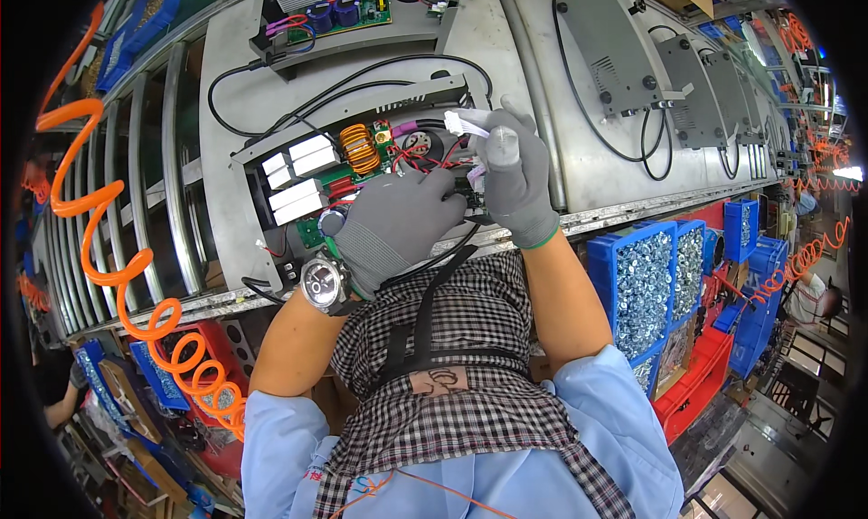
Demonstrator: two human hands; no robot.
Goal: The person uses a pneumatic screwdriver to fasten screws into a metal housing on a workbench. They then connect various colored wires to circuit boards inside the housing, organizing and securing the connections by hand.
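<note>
An opened grey metal housing (457, 87) lies before me with its circuit board inside. The board carries a copper-wound coil (359, 149), white blocks (298, 201) and red wires (407, 155). My right hand (517, 171), in a grey glove, pinches a white wire connector (459, 124) with pale wires above the housing's right end. Over the board's near side, my left hand (402, 221) is gloved too, its fingers curled down among the red wires. Whatever those fingertips hold is hidden beneath them. A purple-sleeved cable (407, 127) runs just beyond both hands.
Another opened unit (362, 31) sits farther back, joined by black cables (362, 71). Grey closed units (608, 44) stand on the right. Blue bins of metal fasteners (642, 293) and a red bin (692, 388) are at lower right. An orange coiled hose (131, 266) hangs on the left.
</note>
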